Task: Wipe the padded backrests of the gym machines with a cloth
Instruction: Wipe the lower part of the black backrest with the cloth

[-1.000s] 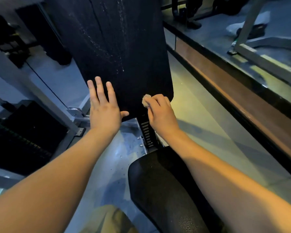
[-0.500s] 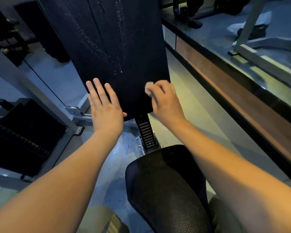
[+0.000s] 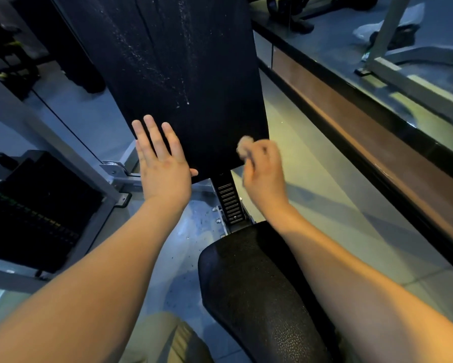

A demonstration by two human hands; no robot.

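Note:
A tall black padded backrest [image 3: 183,74] fills the upper middle, streaked with pale dust marks. My left hand [image 3: 162,163] lies flat against its lower left corner, fingers spread. At the backrest's lower right corner my right hand [image 3: 263,171] is closed around a small crumpled pale cloth [image 3: 243,146], which pokes out above the fingers and is blurred. The black textured seat pad [image 3: 251,289] sits below, under my right forearm.
A ribbed adjustment post [image 3: 228,203] joins seat and backrest. A grey machine frame [image 3: 55,142] and dark weight stack [image 3: 31,210] stand at left. A brown ledge [image 3: 372,142] runs along the right, with another machine's frame [image 3: 403,72] beyond. My trouser leg [image 3: 165,339] shows at the bottom.
My right hand with the cloth moved up and right along the backrest's lower edge, then came back down to the lower right corner. My left hand stayed flat on the pad.

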